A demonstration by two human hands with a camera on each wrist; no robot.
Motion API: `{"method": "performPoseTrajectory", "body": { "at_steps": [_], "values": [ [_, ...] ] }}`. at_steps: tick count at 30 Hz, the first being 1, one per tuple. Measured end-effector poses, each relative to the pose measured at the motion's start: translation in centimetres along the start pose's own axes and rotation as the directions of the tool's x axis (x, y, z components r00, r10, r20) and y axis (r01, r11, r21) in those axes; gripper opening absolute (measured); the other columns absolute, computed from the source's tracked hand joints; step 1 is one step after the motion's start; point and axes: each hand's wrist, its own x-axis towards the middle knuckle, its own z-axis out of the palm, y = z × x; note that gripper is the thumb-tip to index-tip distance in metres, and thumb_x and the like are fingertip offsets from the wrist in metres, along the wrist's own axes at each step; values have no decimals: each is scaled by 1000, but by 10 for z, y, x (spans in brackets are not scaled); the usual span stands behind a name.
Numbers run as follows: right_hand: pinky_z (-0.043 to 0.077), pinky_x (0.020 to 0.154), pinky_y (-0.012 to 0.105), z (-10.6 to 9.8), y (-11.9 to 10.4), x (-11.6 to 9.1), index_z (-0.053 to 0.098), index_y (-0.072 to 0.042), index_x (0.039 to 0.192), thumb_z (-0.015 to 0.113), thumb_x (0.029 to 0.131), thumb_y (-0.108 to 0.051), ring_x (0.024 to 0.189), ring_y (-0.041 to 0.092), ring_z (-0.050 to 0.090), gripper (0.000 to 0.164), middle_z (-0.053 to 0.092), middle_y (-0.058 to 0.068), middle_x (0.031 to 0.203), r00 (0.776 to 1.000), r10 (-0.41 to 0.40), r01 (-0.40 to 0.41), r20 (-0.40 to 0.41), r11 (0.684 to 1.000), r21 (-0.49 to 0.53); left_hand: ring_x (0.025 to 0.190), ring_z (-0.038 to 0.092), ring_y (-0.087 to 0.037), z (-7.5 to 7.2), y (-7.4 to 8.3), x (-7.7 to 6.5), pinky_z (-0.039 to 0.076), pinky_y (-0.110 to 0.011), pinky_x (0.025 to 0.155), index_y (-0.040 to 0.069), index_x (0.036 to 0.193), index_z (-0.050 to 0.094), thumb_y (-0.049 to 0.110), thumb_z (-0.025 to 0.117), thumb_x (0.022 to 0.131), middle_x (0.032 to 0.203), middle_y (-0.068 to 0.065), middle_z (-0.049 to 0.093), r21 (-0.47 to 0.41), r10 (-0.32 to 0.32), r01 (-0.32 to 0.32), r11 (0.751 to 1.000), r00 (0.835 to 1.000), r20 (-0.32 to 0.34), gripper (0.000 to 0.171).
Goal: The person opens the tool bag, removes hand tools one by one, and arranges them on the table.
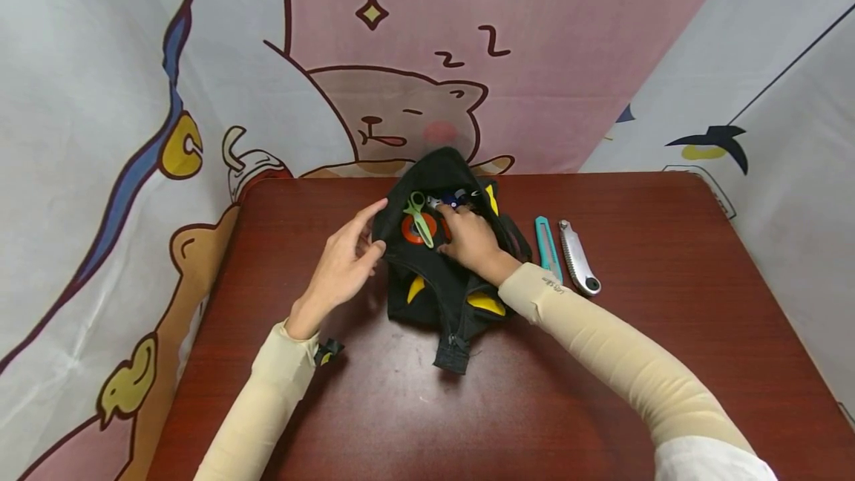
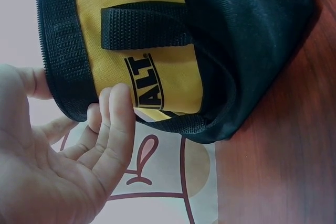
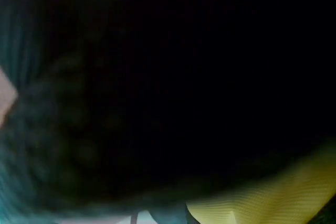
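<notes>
A black and yellow tool bag (image 1: pixel 417 303) stands unzipped on the table; the left wrist view shows the yellow side panel (image 2: pixel 152 72) with partial lettering. My left hand (image 1: pixel 344 262) holds the bag's left rim, the thumb on the zipper edge and fingertips on the outside. My right hand (image 1: pixel 470 240) reaches into the bag, its fingertips among the tools; I cannot tell whether it grips one. Beside it lie green scissors (image 1: pixel 419 217) over an orange-red ring-shaped item (image 1: pixel 409 230), with a dark blue item (image 1: pixel 456 200) behind. Dark fabric fills most of the right wrist view.
Right of the bag, a teal utility knife (image 1: pixel 546 243) and a silver tool (image 1: pixel 577 254) with a ridged edge and black round knob lie on the reddish-brown table (image 1: pixel 668 318). A printed cloth (image 1: pixel 568 80) hangs behind the table.
</notes>
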Motion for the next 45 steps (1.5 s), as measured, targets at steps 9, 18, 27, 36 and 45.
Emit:
{"method": "performPoseTrajectory", "body": {
  "at_steps": [9, 18, 27, 36, 45],
  "values": [
    [66, 90, 57, 5, -3, 1, 58, 0, 155, 98, 87, -23, 106, 47, 76, 82, 71, 31, 131, 998, 19, -21, -52, 999, -42, 70, 67, -19, 0, 2, 0, 64, -31, 59, 26, 169, 48, 9, 63, 105, 109, -12, 59, 4, 12, -12, 1000, 1000, -7, 68],
    [67, 87, 56, 6, -2, 2, 61, 1, 151, 99, 85, -21, 100, 44, 78, 79, 75, 29, 126, 997, 23, -24, -78, 1000, -13, 71, 67, -21, 0, 2, 1, 64, -30, 59, 25, 169, 48, 7, 64, 105, 109, -12, 58, 2, 10, -10, 1000, 1000, -5, 69],
    [65, 91, 57, 8, -2, 2, 64, -2, 149, 99, 84, -18, 105, 45, 77, 76, 74, 28, 127, 995, 67, -65, -75, 997, 34, 72, 67, -25, 0, 2, 0, 64, -29, 59, 24, 169, 49, 5, 64, 105, 108, -13, 58, -1, 9, -9, 1000, 1000, -6, 68],
    [63, 95, 57, 3, 2, 1, 63, -5, 154, 98, 83, -15, 112, 45, 73, 80, 72, 29, 132, 991, 127, -119, -44, 981, 151, 72, 67, -22, -2, 2, -1, 64, -30, 59, 24, 169, 49, 5, 65, 105, 109, -13, 59, 6, 6, -6, 1000, 1000, -1, 69],
    [60, 80, 50, -3, 3, 2, 59, -7, 158, 94, 88, -17, 91, 36, 71, 80, 73, 20, 111, 987, 157, -157, 22, 956, 246, 73, 66, -21, -3, 3, -1, 64, -30, 59, 23, 169, 49, 4, 65, 105, 109, -13, 59, 3, 7, -7, 1000, 1000, -5, 69]
  ]
}}
